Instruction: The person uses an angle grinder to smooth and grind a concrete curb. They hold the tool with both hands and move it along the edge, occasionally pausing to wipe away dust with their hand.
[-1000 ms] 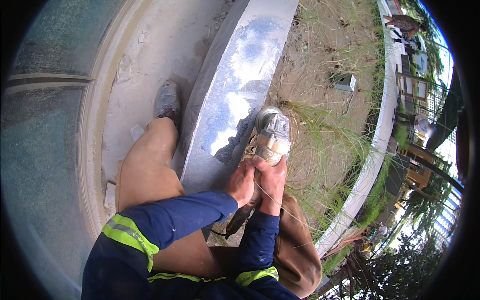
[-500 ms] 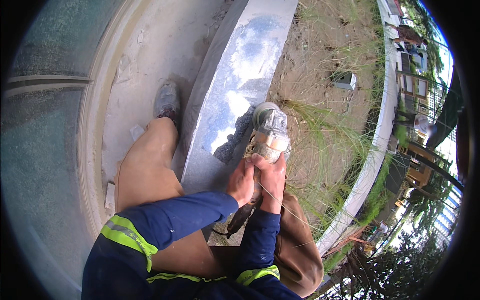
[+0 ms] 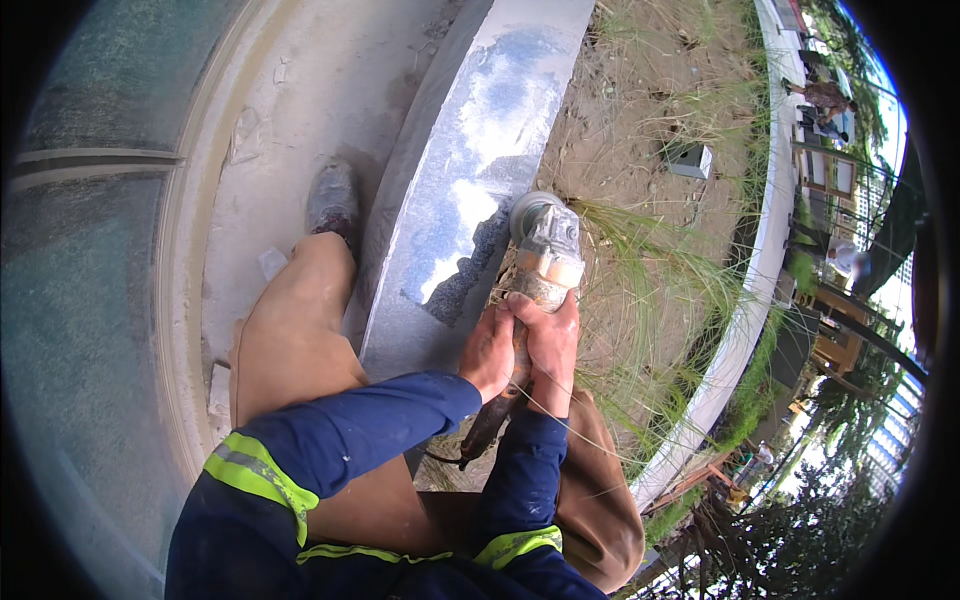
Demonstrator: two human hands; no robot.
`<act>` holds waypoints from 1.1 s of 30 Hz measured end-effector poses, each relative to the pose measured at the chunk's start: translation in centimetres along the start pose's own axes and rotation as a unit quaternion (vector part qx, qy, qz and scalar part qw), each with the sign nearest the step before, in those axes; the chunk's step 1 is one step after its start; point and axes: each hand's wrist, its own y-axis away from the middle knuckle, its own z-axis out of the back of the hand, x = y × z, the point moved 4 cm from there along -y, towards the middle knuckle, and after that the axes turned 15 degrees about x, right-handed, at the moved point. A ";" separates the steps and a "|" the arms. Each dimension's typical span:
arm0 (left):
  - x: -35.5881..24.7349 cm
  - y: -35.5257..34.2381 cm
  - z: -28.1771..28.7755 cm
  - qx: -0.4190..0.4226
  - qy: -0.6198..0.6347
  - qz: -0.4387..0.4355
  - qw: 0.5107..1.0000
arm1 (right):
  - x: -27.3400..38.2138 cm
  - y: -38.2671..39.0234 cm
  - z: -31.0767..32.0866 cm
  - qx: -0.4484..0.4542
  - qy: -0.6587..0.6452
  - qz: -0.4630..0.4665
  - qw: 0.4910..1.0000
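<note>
Both my hands are wrapped round a dusty angle grinder (image 3: 548, 262). My left hand (image 3: 489, 352) grips its body from the left, and my right hand (image 3: 550, 335) closes on it from the right, just behind the gear head. The grinder's round disc (image 3: 530, 212) lies at the right edge of a long grey wall top (image 3: 425, 335). White patches (image 3: 470, 205) and a rough dark patch (image 3: 465, 280) mark that surface beside the disc. The undersides of the grinder and my fingers are partly hidden.
Left of the wall runs a dusty concrete walkway (image 3: 265, 150) with my shoe (image 3: 333, 195) on it, beside framed glass panels (image 3: 90, 280). To the right lies soil with long grass (image 3: 650, 250) and a small grey box (image 3: 690, 160). People (image 3: 825, 97) are far off at the right.
The grinder and both hands have shifted slightly up and to the right along the wall edge. My grip on the tool stays the same.
</note>
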 end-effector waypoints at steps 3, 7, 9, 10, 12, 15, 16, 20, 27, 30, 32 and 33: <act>-0.2 0.0 0.1 0.001 -0.035 0.012 0.999 | -0.4 -0.1 0.4 -0.006 0.013 -0.004 1.000; -0.4 0.4 0.1 -0.010 -0.024 0.005 1.000 | 0.4 0.2 0.2 0.009 0.025 -0.007 1.000; -0.7 0.5 0.0 -0.010 -0.020 0.005 1.000 | 0.5 0.3 0.1 0.010 0.011 0.001 1.000; -0.8 0.3 0.0 -0.001 -0.025 0.005 1.000 | 0.6 0.3 0.1 0.001 -0.006 0.008 1.000; -0.9 0.3 0.0 0.003 -0.035 0.006 0.999 | 0.7 0.5 0.1 -0.008 -0.006 0.011 1.000; -0.5 0.4 0.1 -0.009 -0.034 0.001 0.999 | 0.9 0.5 0.0 0.001 0.020 0.004 1.000; -0.3 0.3 0.1 -0.013 -0.020 -0.008 1.000 | 1.1 0.5 -0.1 0.009 0.015 0.006 1.000; -1.9 1.0 0.0 0.003 -0.026 0.007 1.000 | 1.3 0.8 0.1 -0.021 0.031 -0.013 0.999; -1.7 1.1 0.2 0.000 -0.017 -0.006 1.000 | 1.1 0.7 -0.1 -0.009 0.034 0.001 0.999; -1.5 1.1 0.0 0.006 -0.010 0.003 1.000 | 1.5 1.0 -0.1 -0.015 0.039 -0.001 0.999; -1.2 0.9 -0.3 -0.007 0.035 -0.028 0.999 | 1.7 0.9 -0.3 0.003 0.022 0.008 1.000; -1.1 0.8 -0.2 0.004 0.022 -0.020 1.000 | 1.8 0.9 -0.3 -0.010 0.039 0.003 0.999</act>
